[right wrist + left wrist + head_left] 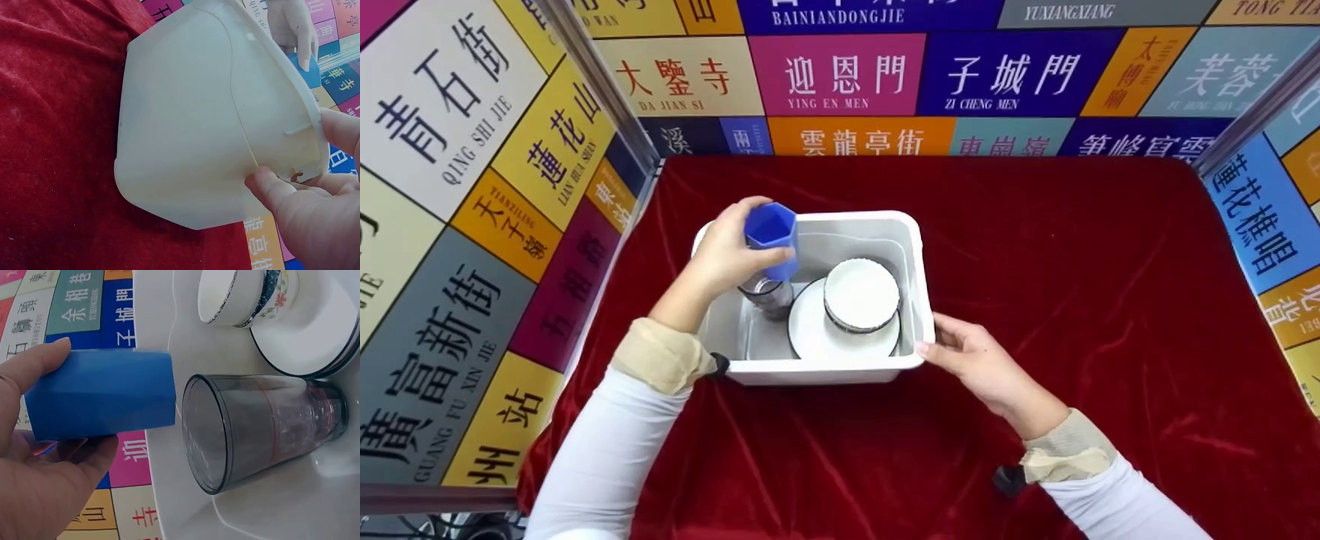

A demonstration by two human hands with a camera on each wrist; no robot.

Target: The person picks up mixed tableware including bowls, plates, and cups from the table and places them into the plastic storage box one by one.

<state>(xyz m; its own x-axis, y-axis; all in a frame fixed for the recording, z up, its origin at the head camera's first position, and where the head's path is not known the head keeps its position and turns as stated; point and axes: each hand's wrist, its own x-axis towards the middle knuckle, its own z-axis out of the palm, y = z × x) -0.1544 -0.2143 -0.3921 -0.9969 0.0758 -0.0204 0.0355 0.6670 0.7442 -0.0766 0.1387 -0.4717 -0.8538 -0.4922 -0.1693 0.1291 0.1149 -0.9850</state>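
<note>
My left hand (733,247) grips a blue hexagonal cup (774,244) by its sides, over the left part of a white plastic bin (911,247). In the left wrist view the blue cup (107,395) is apart from a clear glass tumbler (253,427), just off the tumbler's rim. The tumbler stands in the bin, partly hidden by the blue cup in the head view. Beside it lie white plates (810,330) with stacked white bowls (861,295) on them. At the bin's front right corner, my right hand (979,360) holds the rim between thumb and fingers.
A dark red velvet cloth (1057,285) covers the table under the bin. Panels printed with coloured place-name signs (840,75) wall the back, left and right sides. Metal posts (607,82) stand at the corners.
</note>
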